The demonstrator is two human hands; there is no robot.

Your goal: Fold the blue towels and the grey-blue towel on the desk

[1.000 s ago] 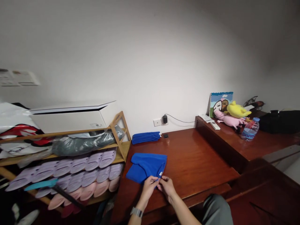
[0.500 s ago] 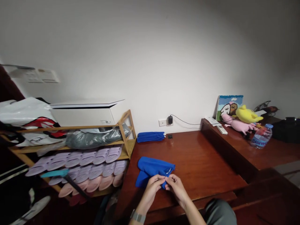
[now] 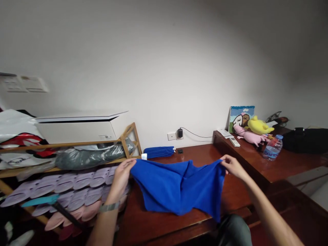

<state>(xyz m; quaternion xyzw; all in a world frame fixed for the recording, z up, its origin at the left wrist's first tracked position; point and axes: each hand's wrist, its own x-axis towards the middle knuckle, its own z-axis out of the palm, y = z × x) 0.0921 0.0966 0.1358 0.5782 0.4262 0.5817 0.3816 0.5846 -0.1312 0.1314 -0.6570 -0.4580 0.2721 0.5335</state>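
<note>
A blue cloth hangs stretched between my two hands above the brown wooden table, its middle sagging in folds. Its upper left corner is pinched in my left hand, close to a small white tag that sticks up. My right hand grips the upper right corner between thumb and fingers. Behind it, against the wall, lies a second blue cloth, folded into a narrow strip.
On the left, a wooden rack carries a white box, a bagged grey item and rows of slippers. The raised ledge at right holds a remote, plush toys, a picture and a water bottle. A charger is plugged into the wall.
The blue cloth was bunched and folded on the table under both hands. Now it is lifted and spread, my hands having moved up and far apart.
</note>
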